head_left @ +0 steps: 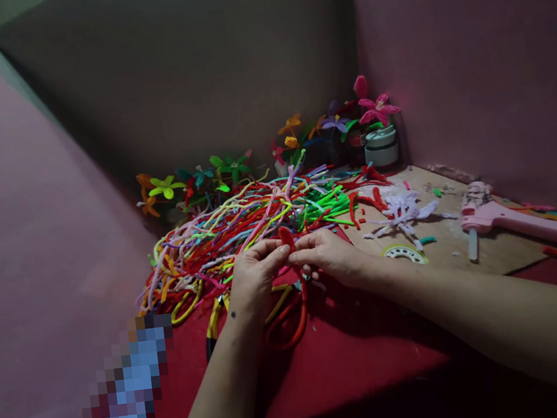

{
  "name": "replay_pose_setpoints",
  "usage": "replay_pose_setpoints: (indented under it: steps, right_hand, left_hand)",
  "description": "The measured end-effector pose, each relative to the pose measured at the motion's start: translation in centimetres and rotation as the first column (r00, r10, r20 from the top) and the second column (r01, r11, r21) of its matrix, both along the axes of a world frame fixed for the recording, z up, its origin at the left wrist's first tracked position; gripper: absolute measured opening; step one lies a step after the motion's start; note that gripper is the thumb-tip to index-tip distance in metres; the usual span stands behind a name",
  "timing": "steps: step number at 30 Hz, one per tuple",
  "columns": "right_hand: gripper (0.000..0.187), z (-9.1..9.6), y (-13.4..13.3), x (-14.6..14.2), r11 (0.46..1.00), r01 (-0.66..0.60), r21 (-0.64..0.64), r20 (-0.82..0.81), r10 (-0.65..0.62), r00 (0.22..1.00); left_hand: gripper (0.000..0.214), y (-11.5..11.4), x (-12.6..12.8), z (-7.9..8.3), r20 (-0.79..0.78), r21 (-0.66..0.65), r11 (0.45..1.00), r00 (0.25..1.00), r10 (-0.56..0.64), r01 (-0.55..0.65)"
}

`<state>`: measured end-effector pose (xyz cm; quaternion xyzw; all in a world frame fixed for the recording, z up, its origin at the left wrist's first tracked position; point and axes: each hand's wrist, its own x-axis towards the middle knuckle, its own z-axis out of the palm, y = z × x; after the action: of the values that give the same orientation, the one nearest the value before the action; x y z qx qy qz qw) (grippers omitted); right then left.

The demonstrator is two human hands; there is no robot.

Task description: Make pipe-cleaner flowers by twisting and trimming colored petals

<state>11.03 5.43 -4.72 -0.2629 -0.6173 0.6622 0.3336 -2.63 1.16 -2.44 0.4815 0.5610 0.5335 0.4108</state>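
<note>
A small red loop of fuzzy pipe cleaner [286,237] stands up between my two hands. My left hand [260,268] pinches it from the left with thumb and forefinger. From the right, my right hand [327,255] closes its fingertips on its lower part. Just beyond the hands spreads a big heap of pipe cleaners [225,225] in many colours, with a green bundle [326,205] at its right. Below the hands lie scissors with red handles [297,331] and pliers with yellow and black grips [214,324], partly hidden by my left hand.
On a wooden board [505,257] at right rest a pink glue gun [525,218], a tape roll [404,253] and a pale lilac pipe-cleaner piece [404,211]. Finished pipe-cleaner flowers [233,167] line the back, near a lidded grey container [381,147]. Red cloth [358,374] covers the table.
</note>
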Motion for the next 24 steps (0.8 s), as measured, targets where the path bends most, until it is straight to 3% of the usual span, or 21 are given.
replay_pose_setpoints:
  steps: [6,12,18,24]
  right_hand:
    - [0.016,-0.1,0.0,-0.1,0.995,0.047,0.088,0.002,-0.048,0.999]
    - [0.007,-0.3,-0.2,-0.2,0.999,0.041,0.034,0.002,-0.041,0.999]
    - [0.011,-0.6,-0.2,-0.4,1.0,0.021,-0.011,-0.037,-0.022,0.999]
    - [0.009,-0.6,-0.5,-0.4,0.996,0.092,0.002,-0.039,-0.092,0.995]
  left_hand:
    - [0.019,0.2,-0.3,0.0,-0.038,-0.033,0.999,0.999,-0.007,0.006]
    - [0.019,0.2,-0.2,0.1,-0.128,-0.019,1.0,0.992,-0.007,0.005]
    - [0.021,-0.1,0.3,0.5,-0.174,-0.028,1.0,0.985,-0.005,0.0]
    - [0.014,0.1,1.0,0.5,-0.338,-0.015,0.999,0.94,0.042,-0.05]
